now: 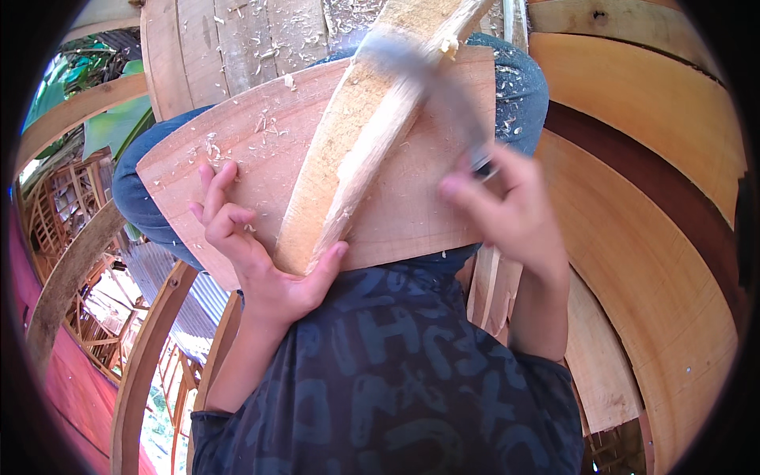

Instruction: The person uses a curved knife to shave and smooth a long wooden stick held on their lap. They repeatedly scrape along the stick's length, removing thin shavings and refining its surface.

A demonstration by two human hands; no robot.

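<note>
A long, rough piece of wood with a pale, freshly cut edge lies aslant over a wide wooden board on my lap. My left hand cradles its near end between thumb and palm; the other fingers spread loosely over the board. My right hand is closed around the handle of a tool. Motion smears the tool's dark shaft and shiny metal end, so its exact kind is unclear. The metal end is over the upper part of the wood.
Wood shavings are scattered on the board and on my jeans. Planks lie ahead, also strewn with shavings. Wide curved-looking boards stand along the right. To the left are wooden rails, corrugated metal sheet and green leaves.
</note>
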